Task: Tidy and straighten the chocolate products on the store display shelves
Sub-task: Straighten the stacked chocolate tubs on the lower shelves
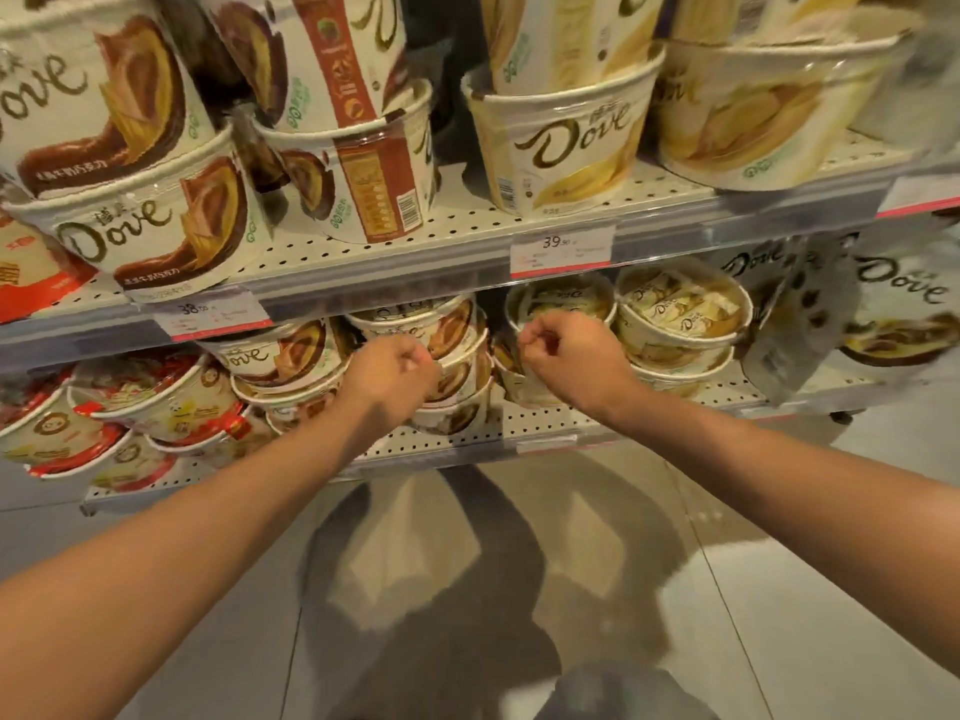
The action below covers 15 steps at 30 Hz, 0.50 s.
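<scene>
Dove chocolate tubs fill two perforated shelves. On the lower shelf (pixel 467 433), a stack of brown-swirl tubs (pixel 447 330) stands in the middle and cream-coloured tubs (pixel 680 314) stand to its right. My left hand (pixel 389 374) is curled into a fist in front of the brown stack, fingers closed with nothing visible inside. My right hand (pixel 566 350) is also fisted, just in front of a cream tub (pixel 561 298). On the upper shelf (pixel 467 226) one brown tub (pixel 363 179) shows its barcode side, while a cream tub (pixel 561 142) faces forward.
Red-rimmed tubs (pixel 104 413) are piled askew at the lower left. Dove pouches (pixel 810 309) hang or lean at the right. Price tags (pixel 561 252) clip to the upper shelf edge. Grey floor tiles (pixel 779 589) lie below, with my shadow on them.
</scene>
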Each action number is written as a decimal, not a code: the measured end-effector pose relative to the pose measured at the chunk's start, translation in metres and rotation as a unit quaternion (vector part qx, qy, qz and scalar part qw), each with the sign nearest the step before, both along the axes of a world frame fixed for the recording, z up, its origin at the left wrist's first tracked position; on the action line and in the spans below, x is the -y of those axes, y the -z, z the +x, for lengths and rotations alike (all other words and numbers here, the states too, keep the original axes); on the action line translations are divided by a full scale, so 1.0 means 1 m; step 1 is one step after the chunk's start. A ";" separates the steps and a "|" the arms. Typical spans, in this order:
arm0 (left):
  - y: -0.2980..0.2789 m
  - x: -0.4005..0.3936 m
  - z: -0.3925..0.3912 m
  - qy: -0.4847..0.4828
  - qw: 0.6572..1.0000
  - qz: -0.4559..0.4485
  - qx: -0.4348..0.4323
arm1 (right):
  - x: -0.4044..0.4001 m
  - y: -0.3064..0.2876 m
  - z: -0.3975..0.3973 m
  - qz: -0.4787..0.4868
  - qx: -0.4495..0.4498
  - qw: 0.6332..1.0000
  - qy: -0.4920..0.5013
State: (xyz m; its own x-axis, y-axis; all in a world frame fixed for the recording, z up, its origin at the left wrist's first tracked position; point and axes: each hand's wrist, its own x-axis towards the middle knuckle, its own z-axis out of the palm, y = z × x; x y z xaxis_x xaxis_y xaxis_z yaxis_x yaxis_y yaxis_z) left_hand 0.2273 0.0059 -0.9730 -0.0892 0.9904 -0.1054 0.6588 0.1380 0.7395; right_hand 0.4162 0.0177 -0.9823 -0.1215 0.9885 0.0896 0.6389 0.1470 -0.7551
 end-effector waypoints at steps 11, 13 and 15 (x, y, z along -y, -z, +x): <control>0.011 -0.058 0.114 0.174 0.967 0.084 -0.163 | -0.042 0.005 0.133 -0.004 0.284 0.957 0.062; 0.021 -0.073 0.128 0.197 0.960 0.090 -0.177 | -0.051 0.013 0.140 -0.034 0.325 0.944 0.032; 0.028 -0.084 0.138 0.233 0.945 0.085 -0.213 | -0.057 0.022 0.144 -0.059 0.342 0.938 0.009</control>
